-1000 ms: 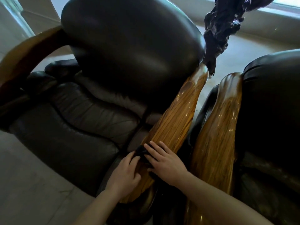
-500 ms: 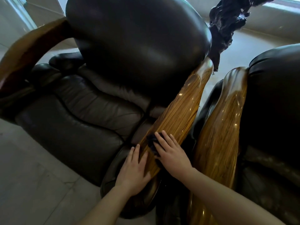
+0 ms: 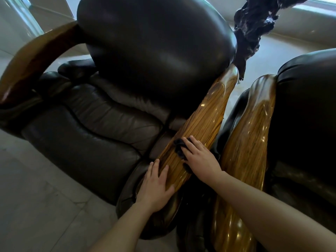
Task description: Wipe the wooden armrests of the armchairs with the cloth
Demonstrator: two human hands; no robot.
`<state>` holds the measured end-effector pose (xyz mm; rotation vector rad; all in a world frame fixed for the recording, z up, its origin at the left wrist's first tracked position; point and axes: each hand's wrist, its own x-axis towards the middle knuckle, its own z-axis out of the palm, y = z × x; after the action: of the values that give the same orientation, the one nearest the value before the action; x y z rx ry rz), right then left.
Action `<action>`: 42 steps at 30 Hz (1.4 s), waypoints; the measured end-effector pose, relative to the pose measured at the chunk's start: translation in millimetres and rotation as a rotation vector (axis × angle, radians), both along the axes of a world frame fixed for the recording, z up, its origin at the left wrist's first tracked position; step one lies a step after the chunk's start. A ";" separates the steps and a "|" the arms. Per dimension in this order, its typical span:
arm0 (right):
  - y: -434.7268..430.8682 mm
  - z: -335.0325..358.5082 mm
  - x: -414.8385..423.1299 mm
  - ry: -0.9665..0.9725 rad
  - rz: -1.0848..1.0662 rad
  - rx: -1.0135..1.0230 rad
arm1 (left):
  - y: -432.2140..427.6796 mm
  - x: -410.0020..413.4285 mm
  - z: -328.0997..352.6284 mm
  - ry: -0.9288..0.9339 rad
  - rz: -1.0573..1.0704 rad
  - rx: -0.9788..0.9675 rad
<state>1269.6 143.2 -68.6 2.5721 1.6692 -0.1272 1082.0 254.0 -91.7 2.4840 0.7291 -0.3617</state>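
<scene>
Two dark leather armchairs stand side by side. The left chair's glossy wooden armrest (image 3: 207, 117) runs up the middle of the view. My right hand (image 3: 200, 159) presses a small dark cloth (image 3: 179, 145) flat against this armrest about halfway along it; most of the cloth is hidden under the palm. My left hand (image 3: 154, 186) lies flat on the armrest's near end with fingers spread and nothing in it. A second wooden armrest (image 3: 249, 142), on the right chair, runs parallel just right of my right forearm. The left chair's far armrest (image 3: 34, 60) curves at the upper left.
The left chair's seat cushion (image 3: 94, 128) and rounded backrest (image 3: 156, 44) fill the middle. The right chair's leather (image 3: 305, 110) takes up the right side. A dark gnarled carved piece (image 3: 252, 24) rises behind the armrests. Pale tiled floor (image 3: 36, 206) lies at lower left.
My right hand has slid the cloth farther up the armrest, away from me. My left hand has let go of the cloth and now rests flat on the armrest's near end.
</scene>
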 end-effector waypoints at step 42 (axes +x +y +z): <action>111.4 288.0 -176.8 0.457 -0.008 0.385 | 110.5 -199.3 282.7 -0.329 0.413 0.193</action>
<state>1092.8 254.7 219.4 3.0053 1.9989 -0.4706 882.7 364.5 191.1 2.3970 1.1417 0.2734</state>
